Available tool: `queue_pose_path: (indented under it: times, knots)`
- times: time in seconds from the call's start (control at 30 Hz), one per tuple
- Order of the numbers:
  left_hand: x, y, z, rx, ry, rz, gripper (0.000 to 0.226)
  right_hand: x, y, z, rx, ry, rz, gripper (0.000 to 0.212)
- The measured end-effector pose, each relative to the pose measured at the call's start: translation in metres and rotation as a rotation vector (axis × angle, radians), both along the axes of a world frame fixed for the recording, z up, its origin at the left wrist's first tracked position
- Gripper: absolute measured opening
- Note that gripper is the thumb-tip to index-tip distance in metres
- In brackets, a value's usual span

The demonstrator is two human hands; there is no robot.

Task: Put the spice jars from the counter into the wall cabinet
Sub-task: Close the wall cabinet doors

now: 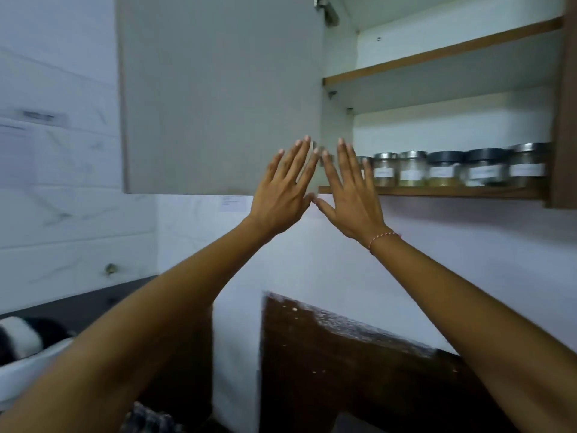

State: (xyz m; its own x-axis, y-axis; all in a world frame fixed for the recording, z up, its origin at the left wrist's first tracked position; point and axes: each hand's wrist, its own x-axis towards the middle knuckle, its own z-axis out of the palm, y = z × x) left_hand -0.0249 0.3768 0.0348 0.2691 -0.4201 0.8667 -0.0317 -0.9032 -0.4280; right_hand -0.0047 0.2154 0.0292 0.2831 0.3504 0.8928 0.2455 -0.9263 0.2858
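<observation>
Both arms reach up toward the open wall cabinet. The left hand and the right hand are raised side by side with backs to the camera, fingers straight and spread, thumbs touching at their tips; neither holds anything. The left hand's fingers lie over the lower right corner of the open cabinet door, and the right hand's fingers cover the left end of the lower shelf. A thin red-and-white thread bracelet circles the right wrist.

The spice jars stand upright in a row along the front edge of the lower shelf, close beside one another from the right hand's fingers to the shelf's right end. They are clear, with white labels and metal or dark lids; part of another jar shows between the fingers at the left end. The upper shelf has a wooden front edge.

Below, a dark wooden panel stands against the white wall, and a white dish sits at the lower left on the dark worktop
</observation>
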Motion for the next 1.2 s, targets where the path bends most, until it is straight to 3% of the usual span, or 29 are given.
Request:
queue_pose_path:
  times: [0.2,0.37,0.47,0.63,0.93,1.2]
  knots:
    - [-0.059,0.102,0.023,-0.045,-0.193,0.139,0.066,-0.033,0.134,0.027,-0.026,-0.082,0.330,0.085]
    - [-0.080,0.158,0.031,-0.220,-0.175,0.032,0.061,-0.052,0.198,0.033,-0.113,-0.109,0.435,0.099]
    - [-0.079,0.169,0.022,-0.377,-0.101,-0.162,0.065,-0.057,0.218,0.033,-0.171,-0.111,0.380,0.100]
    - [-0.075,0.161,0.016,-0.612,0.050,-0.466,0.072,-0.059,0.214,0.032,-0.205,-0.130,0.322,0.092]
    - [-0.094,0.127,0.012,-0.542,-0.020,-0.638,0.074,-0.084,0.172,0.033,-0.239,-0.216,0.359,0.092]
    - [-0.121,0.063,0.012,-0.505,-0.027,-0.803,0.075,-0.122,0.109,0.040,-0.277,-0.253,0.298,0.074]
